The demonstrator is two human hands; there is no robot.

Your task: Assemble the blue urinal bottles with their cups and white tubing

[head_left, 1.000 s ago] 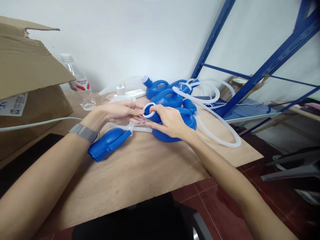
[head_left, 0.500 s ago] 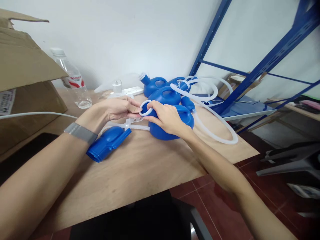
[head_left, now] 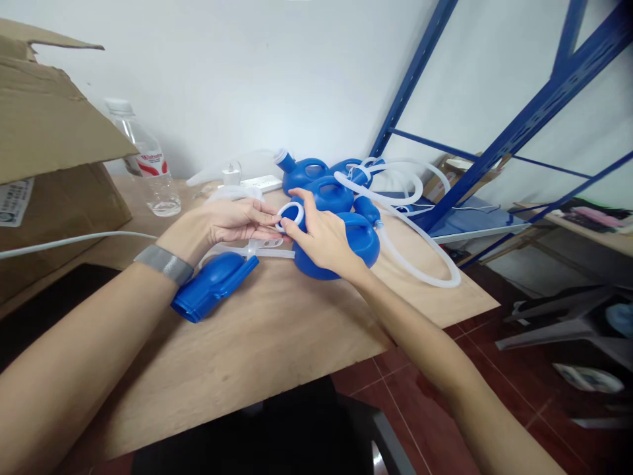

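A white ring [head_left: 292, 204] sits at the mouth of a blue plastic jug [head_left: 364, 243] with a loop handle. My left hand [head_left: 237, 221] pinches the ring's left side between thumb and fingers. My right hand [head_left: 324, 234] curls around the right side of the ring, its thumb across the front rim and its index finger behind. It partly covers the jug, hiding the neck. Below my left wrist lies a blue plastic spout piece [head_left: 215, 287], its open end toward me. A clear plastic strap [head_left: 270, 245] and tubing lie just under my hands.
Several more blue jugs [head_left: 309, 175] stand behind, with white flexible hoses [head_left: 435, 280] looping to the right. At the left are a cardboard box [head_left: 59, 119], a water bottle [head_left: 153, 168] and a white cable [head_left: 84, 237]. A blue metal shelf frame [head_left: 420, 72] rises at right.
My right thumb has come over the front of the ring and the index finger has lifted behind it. The ring now faces me more fully. The view has shifted slightly.
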